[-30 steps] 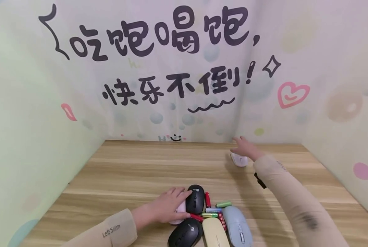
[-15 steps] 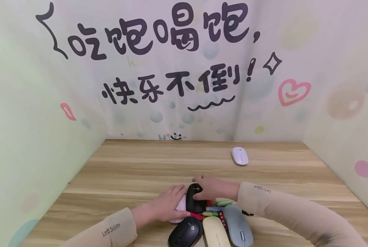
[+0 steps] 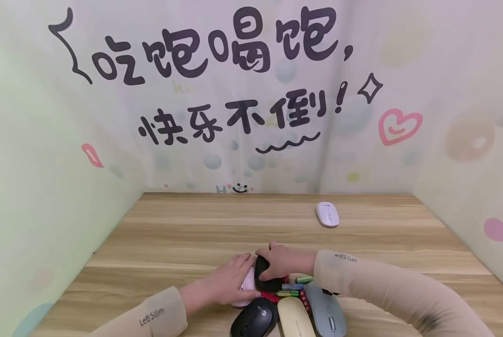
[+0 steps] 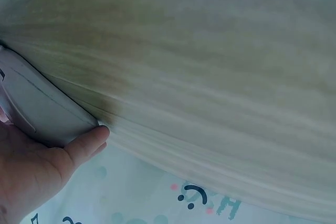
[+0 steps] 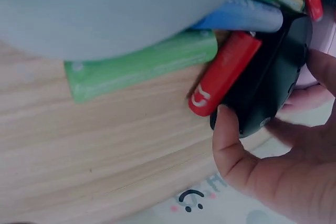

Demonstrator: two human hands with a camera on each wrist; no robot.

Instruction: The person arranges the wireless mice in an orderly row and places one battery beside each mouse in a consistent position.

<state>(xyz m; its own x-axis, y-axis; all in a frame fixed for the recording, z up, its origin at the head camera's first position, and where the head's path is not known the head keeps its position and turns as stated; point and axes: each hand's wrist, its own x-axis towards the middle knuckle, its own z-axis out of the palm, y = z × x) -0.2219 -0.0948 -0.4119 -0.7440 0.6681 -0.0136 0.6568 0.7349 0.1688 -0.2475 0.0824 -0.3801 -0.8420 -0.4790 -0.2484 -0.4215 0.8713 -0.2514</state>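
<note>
My left hand (image 3: pixel 222 283) holds a pale pink mouse (image 3: pixel 248 283) on the wooden table. In the left wrist view, the hand's (image 4: pixel 42 177) fingers lie along the pale mouse (image 4: pixel 50 106). My right hand (image 3: pixel 286 261) grips the upper black mouse (image 3: pixel 262 270), just right of the pale one. From the right wrist, the thumb and fingers of that hand (image 5: pixel 289 171) are seen on either side of the black mouse (image 5: pixel 270 77). A red battery (image 5: pixel 226 74) lies against or close beside this mouse, with a green battery (image 5: pixel 142 66) and a blue battery (image 5: pixel 244 15) nearby.
A second black mouse (image 3: pixel 253 319), a cream mouse (image 3: pixel 294 318) and a grey-blue mouse (image 3: pixel 328 312) lie at the front around several batteries. A white mouse (image 3: pixel 327 214) lies alone towards the back right. Printed cloth walls (image 3: pixel 243 168) enclose the table's back and sides.
My right hand has come from the white mouse at the back to the upper black mouse and taken hold of it. The left hand has stayed on the pale pink mouse.
</note>
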